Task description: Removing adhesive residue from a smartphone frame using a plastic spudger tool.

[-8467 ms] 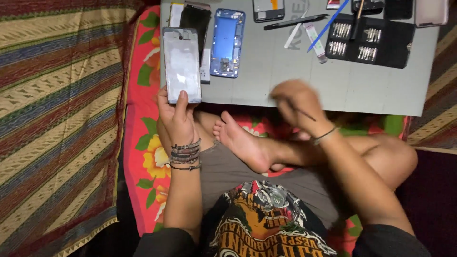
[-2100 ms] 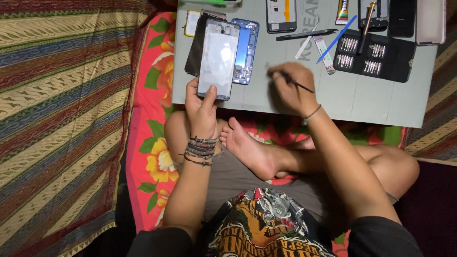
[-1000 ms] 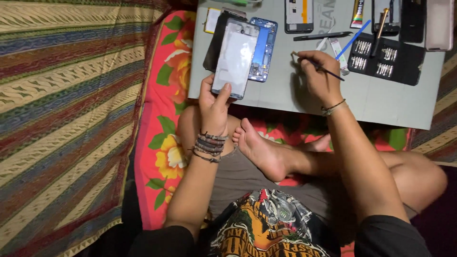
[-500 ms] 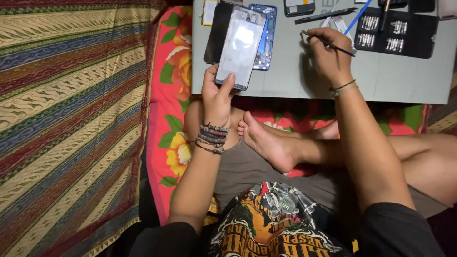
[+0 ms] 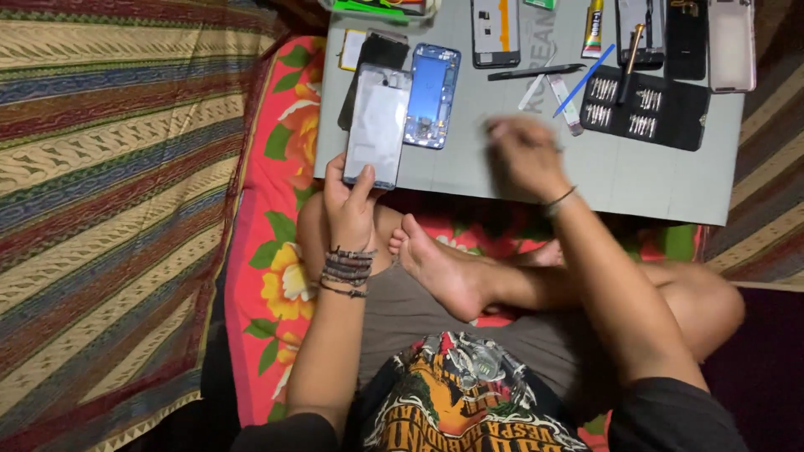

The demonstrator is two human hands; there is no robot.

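The pale phone panel point(image 5: 378, 125) lies on the near left part of the grey work mat point(image 5: 653, 180), its lower end sticking out just over the mat's front edge, and my left hand point(image 5: 350, 209) has it by that end: thumb on one side, fingers curled round the other, closed firmly on it. Just beside the panel, touching or nearly so, sits a blue phone frame point(image 5: 432, 96), and a dark phone body point(image 5: 375, 63) lies partly under the panel's upper end. My right hand point(image 5: 523, 155) is over the middle of the mat, well apart from the panel; it is blurred, the fingers look bunched together, but I cannot tell whether they hold anything. Beyond it lies a black pen-shaped tool point(image 5: 536, 73), a blue stick point(image 5: 583, 80) and a black tray of screwdriver bits point(image 5: 645, 109). A tube of glue point(image 5: 594, 17) and more phone parts line the far edge. My bare foot point(image 5: 440, 268) rests crossed in my lap, on a flowered red cloth point(image 5: 268, 251), with a striped blanket point(image 5: 109, 209) to my left.
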